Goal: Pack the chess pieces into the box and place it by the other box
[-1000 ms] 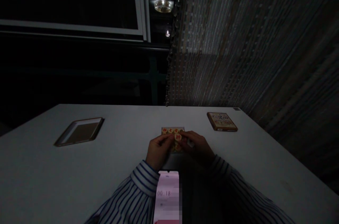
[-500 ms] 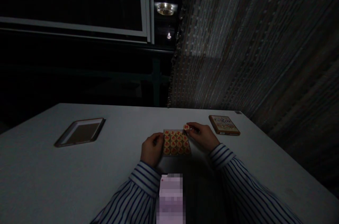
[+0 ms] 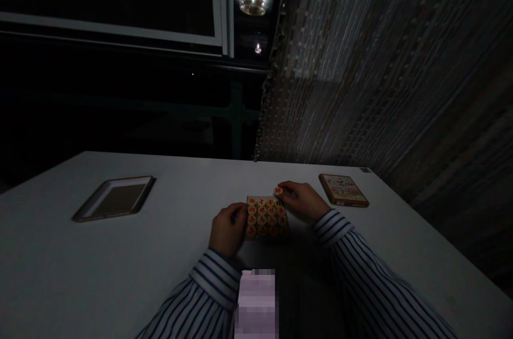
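Dimly, a grey beaded curtain (image 3: 320, 88) hangs behind the white tabletop (image 3: 180, 195). The right hand (image 3: 302, 201) pinches a round, cream, red-lettered disc (image 3: 278, 190) beside a rectangular grid of matching discs (image 3: 262, 211); the left hand (image 3: 227, 229) curls at its left edge, grip unclear to me.

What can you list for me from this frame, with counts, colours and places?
Table: one, white, across the lower half
Round pieces: about sixteen, pale with mostly red characters, centre
Held piece: one, pale with red character, at the set's far right
Shallow tray or lid: one, brown and white, left
Flat box: one, brown edges, pale printed top, right
Lit screen: one, pinkish, pixelated, bottom centre
String curtain: one, greyish, upper right
Window frame: one, pale, upper left
Lights: two, whitish, top centre
Sleeves: two, white with blue stripes
Left hand: one, bare, at the set's left edge
Right hand: one, bare, pinching the held piece
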A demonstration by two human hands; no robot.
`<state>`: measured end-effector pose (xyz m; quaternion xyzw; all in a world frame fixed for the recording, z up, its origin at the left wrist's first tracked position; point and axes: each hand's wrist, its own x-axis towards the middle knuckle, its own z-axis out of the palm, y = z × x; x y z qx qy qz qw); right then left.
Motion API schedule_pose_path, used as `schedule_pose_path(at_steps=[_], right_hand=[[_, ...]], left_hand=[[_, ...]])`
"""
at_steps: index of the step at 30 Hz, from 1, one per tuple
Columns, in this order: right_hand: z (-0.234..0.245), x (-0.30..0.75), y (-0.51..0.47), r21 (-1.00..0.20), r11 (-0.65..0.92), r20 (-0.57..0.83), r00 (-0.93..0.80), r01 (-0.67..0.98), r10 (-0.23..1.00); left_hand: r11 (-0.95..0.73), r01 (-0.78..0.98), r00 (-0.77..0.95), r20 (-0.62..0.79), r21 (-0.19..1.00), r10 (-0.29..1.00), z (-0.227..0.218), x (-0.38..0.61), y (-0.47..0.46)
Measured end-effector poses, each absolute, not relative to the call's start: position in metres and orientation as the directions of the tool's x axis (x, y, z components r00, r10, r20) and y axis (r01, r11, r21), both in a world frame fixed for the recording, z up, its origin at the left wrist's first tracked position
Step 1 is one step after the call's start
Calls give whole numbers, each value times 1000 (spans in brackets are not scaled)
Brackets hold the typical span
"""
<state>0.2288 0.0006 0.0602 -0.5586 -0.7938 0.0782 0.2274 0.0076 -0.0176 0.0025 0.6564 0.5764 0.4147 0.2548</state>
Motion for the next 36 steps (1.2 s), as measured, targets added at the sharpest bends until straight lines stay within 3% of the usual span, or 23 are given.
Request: schedule_pose_path(at_steps=[13,36], right_hand=[[57,237,4,-280,350,148,-320,894,936],[50,237,7,-285,365,100,-352,886,931]], left_hand=[[-190,563,-19,242,804,970,0,9,-17],[-188,573,-5,233,798,972,1,8,-19]])
